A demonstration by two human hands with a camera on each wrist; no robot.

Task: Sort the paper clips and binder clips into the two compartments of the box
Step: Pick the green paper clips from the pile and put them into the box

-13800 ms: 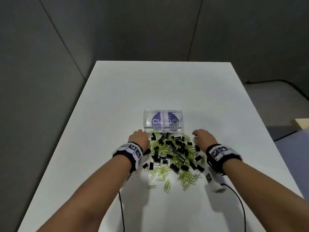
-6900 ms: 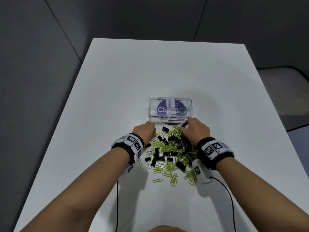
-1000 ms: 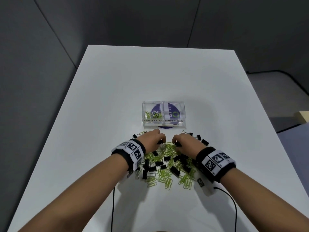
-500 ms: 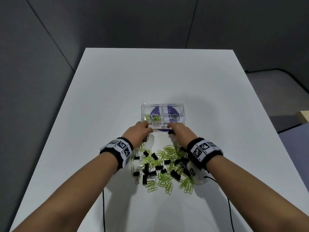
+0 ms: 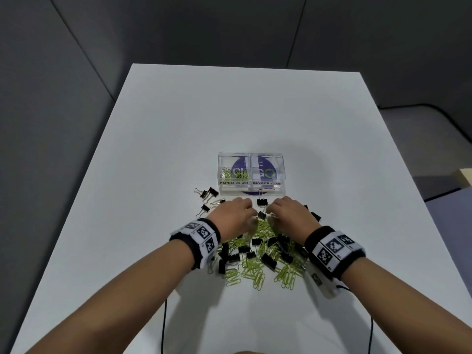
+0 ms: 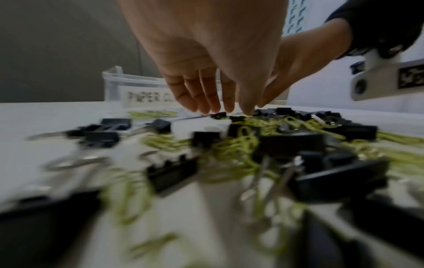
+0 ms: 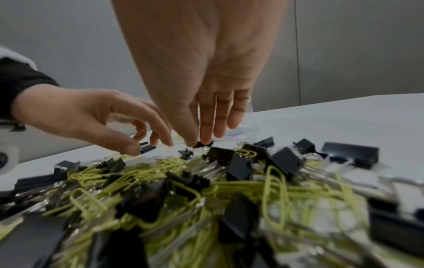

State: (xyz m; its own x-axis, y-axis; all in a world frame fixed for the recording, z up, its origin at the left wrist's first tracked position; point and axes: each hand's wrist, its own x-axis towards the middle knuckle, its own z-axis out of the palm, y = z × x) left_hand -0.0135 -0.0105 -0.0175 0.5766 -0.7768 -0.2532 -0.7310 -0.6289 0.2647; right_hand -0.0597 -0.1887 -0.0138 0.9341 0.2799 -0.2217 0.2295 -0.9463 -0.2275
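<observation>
Head view: both hands down in the mixed clip pile at centre frame, just below the box.

White rectangular table (image 5: 158, 149) first; then the clear plastic two-compartment box (image 5: 279, 172) above centre – a few green wire paper clips (image 5: 233, 173) lie in its left, "PAPER CLIPS" side, the right looks empty. Black metal binder clips (image 5: 268, 260) mingle with them below. Left hand (image 7: 91, 116) seems to pinch one small black clip; right hand (image 6: 296, 59) has fingertips down on another – whether it grips, I cannot tell. Best lift one kind cleanly, shaking off snagged paper clips.
</observation>
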